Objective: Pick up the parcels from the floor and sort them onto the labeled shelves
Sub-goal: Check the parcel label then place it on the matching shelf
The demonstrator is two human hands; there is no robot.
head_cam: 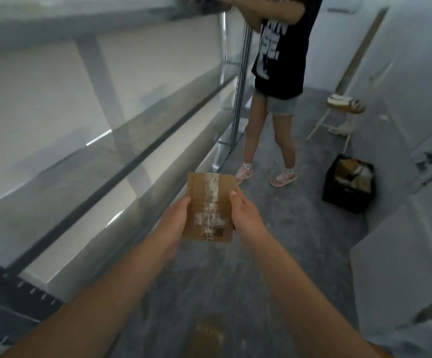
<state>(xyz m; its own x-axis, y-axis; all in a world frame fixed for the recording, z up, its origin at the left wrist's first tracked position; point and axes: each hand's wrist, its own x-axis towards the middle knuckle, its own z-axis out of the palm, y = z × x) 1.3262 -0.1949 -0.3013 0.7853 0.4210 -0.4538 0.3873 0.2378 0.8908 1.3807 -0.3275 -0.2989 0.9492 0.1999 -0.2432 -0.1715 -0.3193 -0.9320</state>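
Shelves (122, 140): grey metal rack left of the parcel, labels too blurred to read.
Left hand (176, 218): grip closed on the parcel's left edge.
Parcel (209, 208): flat brown box, taped down the middle, held up off the floor (274, 228), just right of the shelves.
Right hand (246, 210): grip closed on the parcel's right edge, thumb on top.
Crate (348, 183): black, well right of the parcel, more parcels inside.
Advice: read the code first, keep both grips on, slide it in flat.

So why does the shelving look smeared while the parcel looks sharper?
Head view: the shelves streak with motion blur and bend from the wide lens; the parcel, held by the left hand and right hand, stays clearer, its tape catching glare.
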